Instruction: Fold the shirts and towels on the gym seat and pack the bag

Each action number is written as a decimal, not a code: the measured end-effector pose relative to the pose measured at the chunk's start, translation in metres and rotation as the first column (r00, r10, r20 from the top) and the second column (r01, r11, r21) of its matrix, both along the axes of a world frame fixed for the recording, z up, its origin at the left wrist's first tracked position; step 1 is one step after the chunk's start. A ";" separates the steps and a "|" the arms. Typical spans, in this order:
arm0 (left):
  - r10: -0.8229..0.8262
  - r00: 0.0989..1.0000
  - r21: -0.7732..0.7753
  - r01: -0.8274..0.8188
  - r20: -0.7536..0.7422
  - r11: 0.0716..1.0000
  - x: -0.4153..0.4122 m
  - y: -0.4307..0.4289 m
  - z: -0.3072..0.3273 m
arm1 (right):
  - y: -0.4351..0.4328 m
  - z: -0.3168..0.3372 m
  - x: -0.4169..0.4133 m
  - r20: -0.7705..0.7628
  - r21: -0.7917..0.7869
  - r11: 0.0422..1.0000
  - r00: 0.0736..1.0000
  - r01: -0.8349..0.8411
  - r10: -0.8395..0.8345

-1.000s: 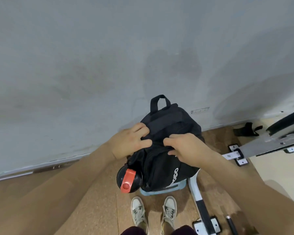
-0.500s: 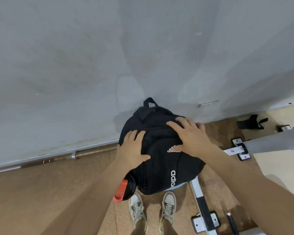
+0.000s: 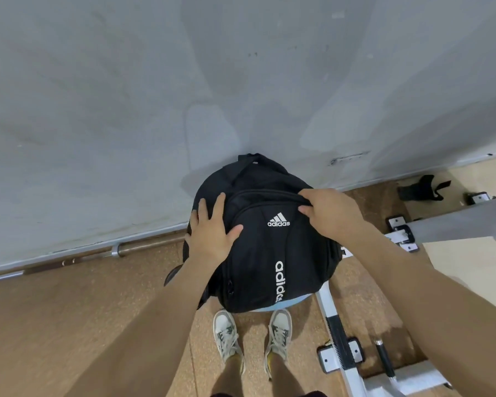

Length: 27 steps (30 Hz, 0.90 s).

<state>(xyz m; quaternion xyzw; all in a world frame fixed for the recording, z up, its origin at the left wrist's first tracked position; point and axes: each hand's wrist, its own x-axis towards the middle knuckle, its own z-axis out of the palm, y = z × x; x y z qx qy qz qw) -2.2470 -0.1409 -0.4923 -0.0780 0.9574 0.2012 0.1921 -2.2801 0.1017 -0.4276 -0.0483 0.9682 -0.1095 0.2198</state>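
Head view: one black backpack (image 3: 269,253) with white adidas marks on its front stands upright on the pale-blue table (image 3: 289,304), close to the wall. Only an edge of the table shows beneath it. One white metal frame (image 3: 324,302) runs along the floor just right of the backpack. One barbell (image 3: 118,250) lies at the foot of the wall to the left. Two pale sneakers (image 3: 226,333) stand just before the table, and one black strap (image 3: 421,188) lies well apart at the right.

Two bare arms reach down. The left grip (image 3: 212,233) is released and rests flat on the backpack's upper left side, fingers straight and spread. The right grip (image 3: 332,213) is grasping the backpack, with fingers and thumb curled to pinch the fabric at its upper right seam.

The floor (image 3: 69,310) is brown and speckled like cork, with a paler strip at the right. The wall (image 3: 126,110) is grey and blotchy.
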 end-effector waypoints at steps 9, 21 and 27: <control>-0.142 0.944 0.054 0.132 0.298 0.990 -0.003 0.031 -0.038 | 0.009 -0.022 -0.002 -0.012 0.066 0.984 0.986 0.166 -0.165; -0.066 0.983 -0.103 0.084 0.171 0.991 0.016 0.035 -0.009 | 0.014 -0.028 0.046 -0.027 -0.006 0.994 0.994 0.105 -0.105; -0.005 1.000 0.092 0.007 -0.031 0.996 0.046 0.032 0.013 | 0.015 -0.006 0.051 -0.053 -0.075 0.989 0.989 0.131 -0.135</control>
